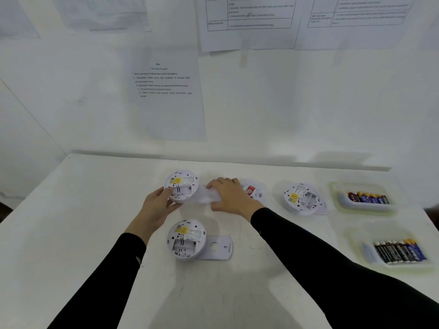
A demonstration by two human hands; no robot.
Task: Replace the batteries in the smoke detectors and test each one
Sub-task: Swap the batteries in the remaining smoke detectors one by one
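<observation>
Three round white plastic smoke detectors are laid back-side up on the white table [95, 233], each with its battery compartment open and empty. The far-left detector [181, 185] is gripped at its left edge by the left hand [156, 210], thumb and fingers closed on the rim. A blurred white plastic piece [206, 195], just right of that detector, is covered by the right hand [231, 195], whose fingers are curled over it; whether it is truly clasped cannot be told. The near detector [186, 238] is seen resting beside a flat white mounting plate [219, 248] with a round hole. The third detector [301, 198] lies further right. A red-and-white packet [253, 192] is partly hidden behind the right hand. At the far right, dark and blue batteries are held in two clear plastic trays, one far [363, 198] and one near [399, 252]. Printed sheets [166, 93] are fixed to the wall.
</observation>
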